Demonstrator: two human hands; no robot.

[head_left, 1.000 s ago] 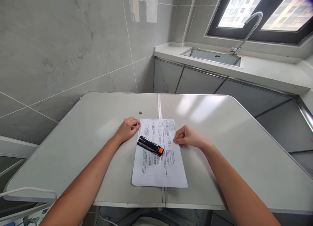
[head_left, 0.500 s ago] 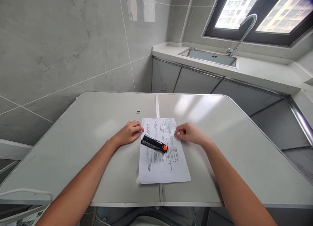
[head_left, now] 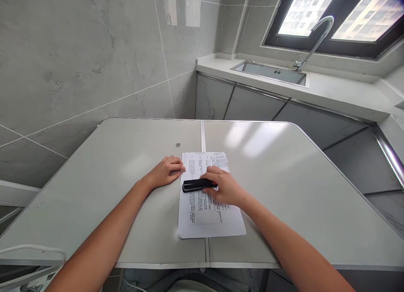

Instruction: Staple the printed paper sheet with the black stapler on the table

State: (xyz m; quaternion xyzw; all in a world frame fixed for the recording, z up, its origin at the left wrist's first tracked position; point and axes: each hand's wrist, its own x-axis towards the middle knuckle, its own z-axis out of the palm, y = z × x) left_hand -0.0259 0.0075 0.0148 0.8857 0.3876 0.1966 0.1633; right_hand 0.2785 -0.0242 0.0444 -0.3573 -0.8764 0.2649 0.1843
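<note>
A printed sheet of paper [head_left: 208, 216] lies on the grey folding table [head_left: 277, 165], across its middle seam. On the sheet rests a black stapler [head_left: 195, 184] with an orange end. My right hand [head_left: 222, 187] is closed around the stapler's right end, covering the orange part. My left hand [head_left: 166, 171] lies at the paper's upper left corner, fingers loosely curled with their tips touching the paper's edge.
A small dark staple-like bit [head_left: 178, 145] lies on the table beyond my left hand. A tiled wall rises at the left. At the back right a counter carries a steel sink [head_left: 271, 72] and curved tap [head_left: 315, 35] under a window.
My right hand has moved left from the paper's right edge onto the stapler and closed on it; the stapler has turned to lie more level. My left hand has stayed put.
</note>
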